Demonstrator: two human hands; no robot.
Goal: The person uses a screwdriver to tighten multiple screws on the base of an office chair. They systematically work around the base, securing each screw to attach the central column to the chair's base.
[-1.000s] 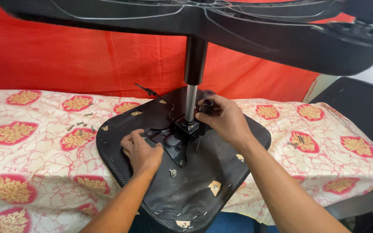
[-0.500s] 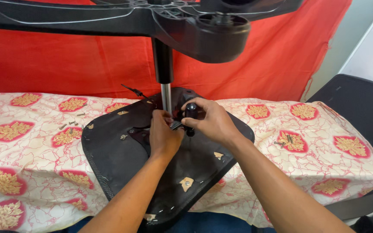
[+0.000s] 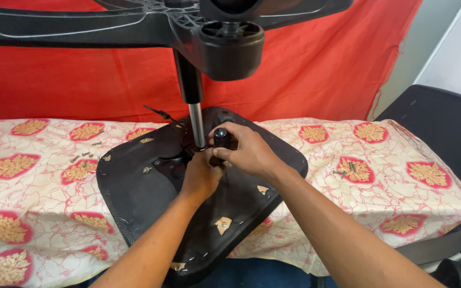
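While right hand (image 3: 249,152) fingers grip black knob (image 3: 221,137), left hand (image 3: 201,176) fingers curled on seat underside (image 3: 134,197), state unclear

Table: in front of me, covered by a cream cloth (image 3: 38,213) with red and gold flowers.
On it: an upturned black chair seat (image 3: 134,197); loose screws (image 3: 84,154) to my left; more screws (image 3: 346,169) to my right.

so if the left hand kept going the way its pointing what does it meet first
Most likely the metal column at the seat's mounting plate; the left hand points up-table at its base, though depth is hard to judge.
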